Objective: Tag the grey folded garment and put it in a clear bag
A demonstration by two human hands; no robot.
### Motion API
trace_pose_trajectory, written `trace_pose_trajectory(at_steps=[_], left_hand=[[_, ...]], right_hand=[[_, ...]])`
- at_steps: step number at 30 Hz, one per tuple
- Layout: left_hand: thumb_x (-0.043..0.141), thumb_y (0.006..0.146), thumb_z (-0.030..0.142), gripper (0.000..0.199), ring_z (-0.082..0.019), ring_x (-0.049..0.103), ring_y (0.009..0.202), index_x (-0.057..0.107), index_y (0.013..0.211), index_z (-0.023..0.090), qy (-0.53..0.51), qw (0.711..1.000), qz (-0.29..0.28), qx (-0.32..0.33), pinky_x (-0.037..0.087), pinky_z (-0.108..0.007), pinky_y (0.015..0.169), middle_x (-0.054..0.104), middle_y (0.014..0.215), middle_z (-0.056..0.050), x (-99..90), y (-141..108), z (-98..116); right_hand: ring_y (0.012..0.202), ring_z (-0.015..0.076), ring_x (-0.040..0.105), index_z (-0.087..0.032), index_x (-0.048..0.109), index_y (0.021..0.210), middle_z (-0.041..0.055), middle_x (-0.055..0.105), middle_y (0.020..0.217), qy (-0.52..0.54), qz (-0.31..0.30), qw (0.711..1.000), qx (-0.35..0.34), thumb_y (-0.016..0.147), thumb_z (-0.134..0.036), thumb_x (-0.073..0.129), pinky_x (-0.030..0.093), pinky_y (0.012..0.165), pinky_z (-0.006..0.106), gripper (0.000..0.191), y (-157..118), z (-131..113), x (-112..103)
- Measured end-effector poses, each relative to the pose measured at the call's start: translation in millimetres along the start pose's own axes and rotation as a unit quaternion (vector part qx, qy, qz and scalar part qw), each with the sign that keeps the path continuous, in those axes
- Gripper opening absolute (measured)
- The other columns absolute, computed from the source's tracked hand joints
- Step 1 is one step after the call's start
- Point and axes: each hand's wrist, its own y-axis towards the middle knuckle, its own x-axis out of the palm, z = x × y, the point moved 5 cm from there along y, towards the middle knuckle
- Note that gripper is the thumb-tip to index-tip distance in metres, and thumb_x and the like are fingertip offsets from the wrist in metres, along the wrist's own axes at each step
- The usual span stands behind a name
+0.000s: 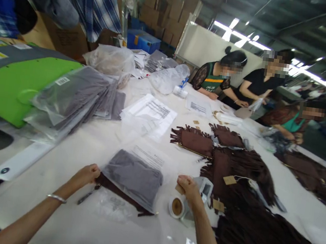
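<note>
My left hand (90, 172) is closed in a pinch at the left end of a dark brown pouch (120, 193), which shows as a strip along the near edge of a grey bag in clear plastic (133, 174). The grey bag lies over the rest of it. To the right, my right hand (189, 187) has its fingers closed on what looks like a small tan card tag (179, 189). Just below that hand stands a tape roll (176, 207), beside a grey-white tape dispenser (205, 186) partly hidden by my wrist.
Brown fringed pouches (244, 188) with tan tags (229, 180) cover the right side. Stacked grey plastic bags (73, 94) lean by a green machine (20, 83) at left. Printed papers (152, 112) lie ahead. Several co-workers (214, 76) work across the table.
</note>
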Motion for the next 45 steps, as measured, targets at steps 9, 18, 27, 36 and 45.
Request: trace_pose_trajectory(at_steps=[9,18,27,36,45], left_hand=[[0.056,0.075,0.053,0.05,-0.03,0.062,0.104,0.06,0.111,0.018,-0.148,0.966,-0.086,0.192,0.05,-0.043,0.091,0.066,0.111,-0.012,24.6,-90.5,119.2],[0.064,0.081,0.05,0.048,-0.017,0.063,0.074,0.063,0.112,0.012,-0.309,0.844,-0.375,0.228,0.051,-0.03,0.075,0.068,0.084,-0.005,35.6,-153.2,160.2],[0.057,0.074,0.032,0.021,-0.013,0.052,0.057,0.067,0.078,0.014,-0.173,0.904,-0.291,0.262,0.036,-0.023,0.053,0.057,0.062,0.002,9.6,-134.7,98.3],[0.054,0.072,0.025,0.014,-0.013,0.054,0.057,0.065,0.072,0.017,-0.119,0.901,-0.335,0.247,0.036,-0.022,0.053,0.057,0.06,0.002,1.9,-132.8,40.1],[0.049,0.06,0.019,0.017,-0.014,0.053,0.064,0.053,0.077,0.02,-0.166,0.913,-0.3,0.219,0.037,-0.023,0.058,0.065,0.078,0.001,-16.7,-103.0,40.8]], right_hand=[[0.069,0.014,0.062,-0.017,0.066,0.095,0.0035,0.069,0.077,0.214,-0.123,0.968,-0.041,0.078,-0.063,0.067,0.047,0.067,0.027,0.049,-137.0,-61.5,61.1],[0.063,0.0115,0.063,-0.016,0.067,0.084,0.0016,0.068,0.074,0.263,-0.177,0.948,-0.037,0.074,-0.049,0.08,0.047,0.065,0.025,0.037,-201.2,-91.2,124.3],[0.061,0.0133,0.062,-0.016,0.067,0.083,0.0014,0.066,0.069,0.234,-0.158,0.959,-0.008,0.072,-0.06,0.075,0.045,0.061,0.025,0.046,-219.8,-72.0,183.0],[0.112,0.0293,0.061,-0.022,0.07,0.105,0.0096,0.068,0.116,-0.01,-0.011,0.991,-0.136,0.067,-0.04,0.078,0.046,0.099,0.041,0.043,-212.9,-38.4,213.2],[0.071,0.0195,0.066,-0.021,0.056,0.124,0.0086,0.069,0.105,0.242,-0.216,0.941,-0.098,0.067,-0.063,0.074,0.054,0.058,0.031,0.072,-167.8,-90.4,297.9]])
